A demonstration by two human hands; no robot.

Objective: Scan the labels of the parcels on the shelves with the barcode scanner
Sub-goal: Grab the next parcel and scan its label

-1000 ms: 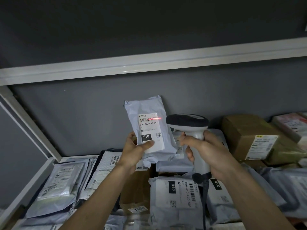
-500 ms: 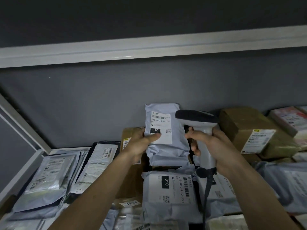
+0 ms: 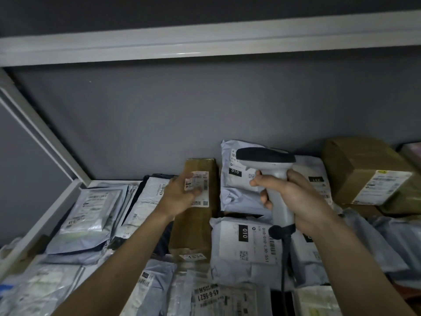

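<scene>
While our scanning round runs on, we set down how things stand:

Step in hand: we judge that we are between scans, reaching for the next parcel; no red scan line shows on any label.

Left hand: our left hand (image 3: 182, 197) lies on the label (image 3: 197, 188) of the tall brown box (image 3: 196, 215), which leans at the back of the shelf (image 3: 45, 222). The thumb lies across the label; whether the fingers curl behind the box edge we cannot tell.

Right hand: our right hand (image 3: 293, 201) is wrapped firmly round the grip of the barcode scanner (image 3: 271, 174), forefinger at the front where a trigger would sit. The dark head points left, toward the brown box, and its cable hangs down.

Grey mailer: the grey mailer (image 3: 237, 181) marked 010 stands against the wall just behind the scanner, touched by neither hand.

Other parcels: a second 010 mailer (image 3: 246, 245) lies flat below it, a brown carton (image 3: 360, 169) sits at the far right, and plastic bags (image 3: 91, 213) are stacked at the left.

Next move: we think the box label must be turned or tilted clear of our thumb, then the scanner head aimed squarely at its barcode.

Risk: our thumb may mask the code.
</scene>
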